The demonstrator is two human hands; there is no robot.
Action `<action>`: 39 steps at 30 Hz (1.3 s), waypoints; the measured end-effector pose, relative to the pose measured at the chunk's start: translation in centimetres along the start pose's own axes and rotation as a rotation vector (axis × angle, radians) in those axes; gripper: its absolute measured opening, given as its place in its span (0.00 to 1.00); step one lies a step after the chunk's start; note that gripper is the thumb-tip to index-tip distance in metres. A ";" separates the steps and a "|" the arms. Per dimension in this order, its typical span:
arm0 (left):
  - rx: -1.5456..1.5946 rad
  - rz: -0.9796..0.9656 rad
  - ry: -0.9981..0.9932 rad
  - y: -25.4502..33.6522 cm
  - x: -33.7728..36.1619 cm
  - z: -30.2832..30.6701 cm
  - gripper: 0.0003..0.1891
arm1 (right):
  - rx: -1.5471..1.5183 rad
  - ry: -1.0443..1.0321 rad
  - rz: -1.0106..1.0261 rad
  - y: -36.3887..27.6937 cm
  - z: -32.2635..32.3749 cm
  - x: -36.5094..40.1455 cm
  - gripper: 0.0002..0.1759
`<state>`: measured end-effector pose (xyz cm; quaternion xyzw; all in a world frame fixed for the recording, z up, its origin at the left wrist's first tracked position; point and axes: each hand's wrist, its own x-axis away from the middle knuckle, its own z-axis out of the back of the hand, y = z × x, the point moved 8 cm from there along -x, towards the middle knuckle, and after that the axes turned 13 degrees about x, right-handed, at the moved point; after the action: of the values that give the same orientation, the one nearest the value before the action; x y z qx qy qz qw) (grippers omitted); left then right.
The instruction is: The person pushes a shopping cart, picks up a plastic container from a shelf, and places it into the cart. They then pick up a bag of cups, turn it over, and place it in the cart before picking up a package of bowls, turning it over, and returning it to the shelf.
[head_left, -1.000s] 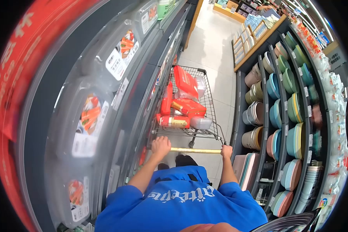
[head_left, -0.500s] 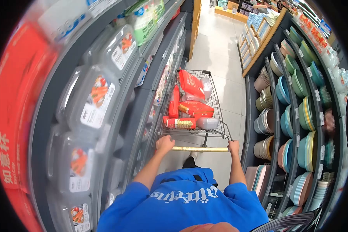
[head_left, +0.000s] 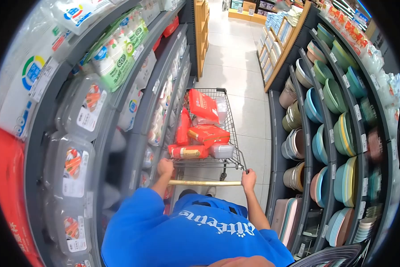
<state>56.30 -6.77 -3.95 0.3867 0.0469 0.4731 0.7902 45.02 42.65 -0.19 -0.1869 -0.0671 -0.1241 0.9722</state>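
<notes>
My left hand [head_left: 165, 168] is closed round the left end of the handle of a wire shopping cart [head_left: 236, 147]. At the right end of the gold-coloured handle bar [head_left: 206, 183], my right hand [head_left: 249, 180] is wrapped in a grip. Inside the basket lie several red packages, among them a large upper one [head_left: 204, 107] and a front one [head_left: 188, 152] with a gold label. A clear plastic container pack [head_left: 222, 151] sits at the basket's front right, and another clear pack [head_left: 221, 109] is behind it.
Close on the left, shelves hold clear food containers [head_left: 73, 171] and a green cup pack [head_left: 113, 53]. Shelves on the right carry stacked basins [head_left: 344, 133] and bins [head_left: 293, 144]. The tiled aisle floor [head_left: 229, 58] runs ahead past a wooden-edged rack [head_left: 277, 49].
The left shelf goods have slid back and down in view as I move forward with the cart. Cart and hands appear further left. Both hands keep their grip.
</notes>
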 end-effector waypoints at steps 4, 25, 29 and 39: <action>0.009 0.023 0.013 0.4 -3.1 -2.0 0.14 | -0.033 -0.036 -0.006 -0.4 -1.2 -3.3 0.13; 0.103 0.033 -0.064 12.5 -17.0 -9.7 0.16 | -0.206 -0.074 -0.095 -6.8 -4.1 -24.6 0.13; 0.215 0.116 -0.174 14.3 -19.3 -11.4 0.12 | -0.072 -0.087 -0.142 -9.1 -2.9 -27.5 0.14; 0.853 0.219 -0.471 16.9 -26.4 -17.6 0.11 | 0.141 0.097 -0.204 -16.0 0.1 -32.9 0.19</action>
<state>22.03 -13.20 -12.84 0.7743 0.0155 0.3920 0.4965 9.20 35.42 -0.36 -0.1043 -0.0471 -0.2261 0.9674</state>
